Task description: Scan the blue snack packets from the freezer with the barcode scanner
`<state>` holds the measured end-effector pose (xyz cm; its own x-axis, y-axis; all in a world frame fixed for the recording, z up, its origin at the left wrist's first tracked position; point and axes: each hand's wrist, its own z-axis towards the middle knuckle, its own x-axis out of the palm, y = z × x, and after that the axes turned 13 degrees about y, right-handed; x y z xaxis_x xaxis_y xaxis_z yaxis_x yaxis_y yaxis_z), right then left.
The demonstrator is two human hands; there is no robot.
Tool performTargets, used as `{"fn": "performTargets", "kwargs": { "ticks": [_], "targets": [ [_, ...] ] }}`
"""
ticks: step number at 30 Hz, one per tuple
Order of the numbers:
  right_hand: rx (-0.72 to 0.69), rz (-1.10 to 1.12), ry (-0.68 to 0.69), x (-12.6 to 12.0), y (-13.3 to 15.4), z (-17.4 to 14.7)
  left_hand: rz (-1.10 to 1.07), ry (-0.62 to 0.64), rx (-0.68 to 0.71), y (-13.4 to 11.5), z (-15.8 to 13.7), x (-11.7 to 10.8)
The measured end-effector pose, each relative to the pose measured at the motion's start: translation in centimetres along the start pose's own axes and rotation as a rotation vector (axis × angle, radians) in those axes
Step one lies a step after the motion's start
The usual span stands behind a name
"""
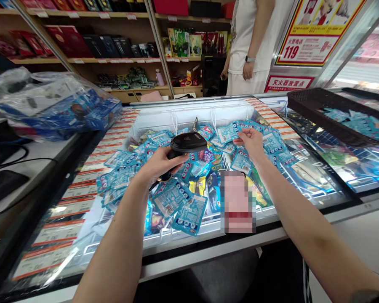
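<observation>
1. Forearms point(113, 240), nearest the camera: yours, reaching across the front rim of the chest freezer point(164, 265). Carry their weight yourself, so both ends stay steady.

2. Left grip point(161, 164): fingers wrapped around the handle of a black scanner point(188, 142), whose head sits above and to the right of that grip. Its aim cannot be told from this side; check it before relying on it.

3. Right grip point(252, 143): thumb and fingers apparently pinching the edge of a blue packet point(227, 133), which lies just to the left of this grip. Such an edge hold seems sound, leaving most of the printed face uncovered.

4. Presentation: draw the film taut and keep your thumb off any code, as a creased face would probably read poorly.

5. Neighbours: loose packets point(189, 213) lie below and beside the left grip; others crowd the right grip. Separate one cleanly, lest a second cling to it.

6. Dark basket point(309, 115): well to the right of the right grip, with similar packets inside.
</observation>
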<state>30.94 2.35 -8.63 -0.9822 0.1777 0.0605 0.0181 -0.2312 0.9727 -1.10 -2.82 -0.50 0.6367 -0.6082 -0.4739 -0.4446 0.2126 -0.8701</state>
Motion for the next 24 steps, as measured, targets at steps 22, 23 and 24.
{"fn": "performTargets", "kwargs": {
  "ticks": [22,23,24],
  "targets": [
    [0.047,0.055,0.156,3.4,1.3,-1.6,0.058,0.009,-0.024,-0.4,0.0,0.1],
    [0.048,0.055,0.150,3.3,1.4,-1.6,0.053,-0.008,-0.024,-0.4,0.0,0.1],
    [0.046,0.056,0.142,3.2,1.6,-1.6,0.047,-0.029,-0.023,-0.3,0.0,0.1]
  ]
}}
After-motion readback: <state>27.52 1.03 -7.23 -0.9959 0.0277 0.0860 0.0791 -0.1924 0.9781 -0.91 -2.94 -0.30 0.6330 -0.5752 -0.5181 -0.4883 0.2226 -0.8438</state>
